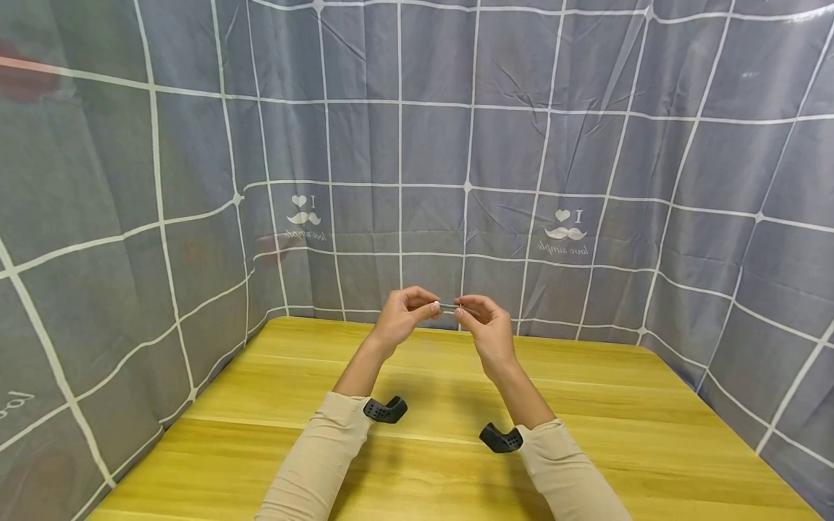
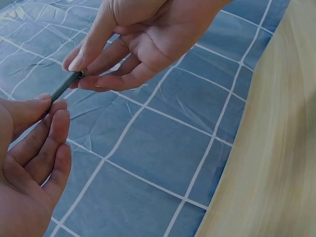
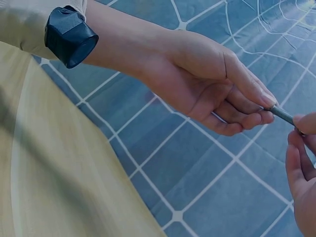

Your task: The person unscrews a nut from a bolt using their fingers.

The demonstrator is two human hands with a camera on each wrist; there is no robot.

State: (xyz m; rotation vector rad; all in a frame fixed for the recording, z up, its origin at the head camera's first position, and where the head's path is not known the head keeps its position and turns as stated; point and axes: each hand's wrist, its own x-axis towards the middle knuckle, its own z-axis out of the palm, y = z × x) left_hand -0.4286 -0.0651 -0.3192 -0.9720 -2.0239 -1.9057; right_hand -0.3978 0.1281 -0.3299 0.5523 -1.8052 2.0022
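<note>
A grey threaded bolt [image 1: 448, 306] spans the gap between both hands, raised above the table's far edge. The left hand [image 1: 397, 318] pinches one end between thumb and fingertips. At the other end, the right hand [image 1: 490, 329] pinches with its thumb and fingers. The ridged thread of the bolt [image 2: 64, 85] shows plainly in the left wrist view, with a small metallic end at the right fingertips; I cannot tell whether that is a nut or the bolt's head. In the right wrist view, fingertips cover both ends of the bolt [image 3: 282, 114].
Below the hands lies a yellow wood-grain table [image 1: 417, 463]. A grey curtain [image 1: 430, 145] with white grid lines surrounds its back and sides. Black wrist devices [image 1: 386, 410] sit at both beige sleeve cuffs.
</note>
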